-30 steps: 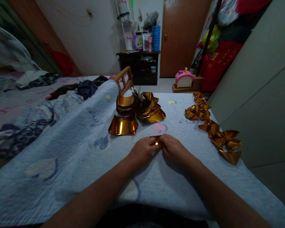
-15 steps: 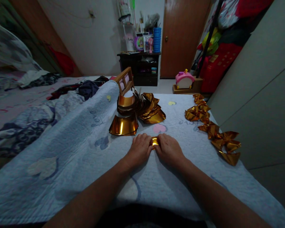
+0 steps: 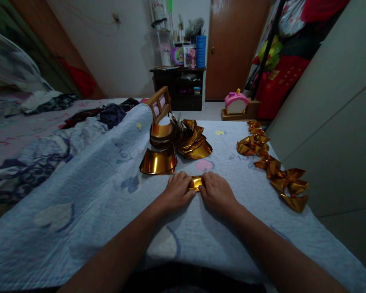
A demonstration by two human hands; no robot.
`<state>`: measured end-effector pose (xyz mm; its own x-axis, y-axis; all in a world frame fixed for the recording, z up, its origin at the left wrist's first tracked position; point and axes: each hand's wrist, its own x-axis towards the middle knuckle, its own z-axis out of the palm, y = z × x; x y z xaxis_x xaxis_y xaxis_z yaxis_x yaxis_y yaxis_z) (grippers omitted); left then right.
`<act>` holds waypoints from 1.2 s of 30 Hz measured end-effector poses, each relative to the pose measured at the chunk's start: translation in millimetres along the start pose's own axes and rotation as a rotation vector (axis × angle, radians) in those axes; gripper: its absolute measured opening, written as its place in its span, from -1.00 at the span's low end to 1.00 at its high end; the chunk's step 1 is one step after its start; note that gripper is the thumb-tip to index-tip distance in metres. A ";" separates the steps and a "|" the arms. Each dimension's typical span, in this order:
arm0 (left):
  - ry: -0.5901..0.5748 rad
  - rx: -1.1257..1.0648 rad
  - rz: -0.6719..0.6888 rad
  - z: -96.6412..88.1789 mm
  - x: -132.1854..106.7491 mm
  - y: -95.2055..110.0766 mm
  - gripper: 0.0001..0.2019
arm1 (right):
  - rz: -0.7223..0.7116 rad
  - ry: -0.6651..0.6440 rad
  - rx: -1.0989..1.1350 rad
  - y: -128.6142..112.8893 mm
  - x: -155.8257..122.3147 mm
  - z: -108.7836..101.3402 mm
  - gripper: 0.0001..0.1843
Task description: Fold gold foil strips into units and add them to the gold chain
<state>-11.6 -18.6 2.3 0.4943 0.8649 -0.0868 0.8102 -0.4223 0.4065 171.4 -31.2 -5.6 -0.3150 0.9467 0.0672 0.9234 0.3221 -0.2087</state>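
Between my two hands a sheet of shiny gold foil paper (image 3: 197, 183) lies on the quilt, its ends covered by my fingers. My left hand (image 3: 179, 188) is closed on the sheet's left end, thumb along the near edge. At the right end my right hand (image 3: 217, 190) grips it with bent fingers. Just beyond my hands sit a small stack of curved gold foil sheets (image 3: 158, 161) and a larger fanned pile of gold sheets (image 3: 192, 140). Folded gold foil pieces (image 3: 274, 169) form a row along the right side.
A pale blue quilt (image 3: 110, 228) with heart patterns covers the surface and rises in a fold on the left. Behind the pile stands a small wooden chair back (image 3: 160, 101). A pink toy (image 3: 236, 102) sits beyond the far edge, and a pale cabinet (image 3: 332, 134) borders the right.
My left hand has shifted slightly left along the foil paper, so more gold shows between my hands. My right hand has stayed nearly in place.
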 end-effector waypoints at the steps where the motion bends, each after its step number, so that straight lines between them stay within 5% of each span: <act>1: -0.004 -0.008 -0.010 -0.4 0.2 0.7 -0.87 | -0.007 -0.004 0.002 0.6 0.0 -0.2 -0.90; 27: 0.087 -0.159 -0.094 1.2 2.5 0.1 -0.80 | -0.028 -0.027 0.052 3.1 -1.2 -3.2 -0.88; 36: 0.076 -0.062 -0.133 1.9 2.6 7.3 -0.86 | -0.020 -0.009 0.034 0.9 -1.7 -3.2 -0.84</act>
<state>-3.8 -20.0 3.4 0.3565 0.9313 -0.0753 0.8450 -0.2870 0.4513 173.5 -32.4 -2.8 -0.3355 0.9400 0.0627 0.9089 0.3405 -0.2407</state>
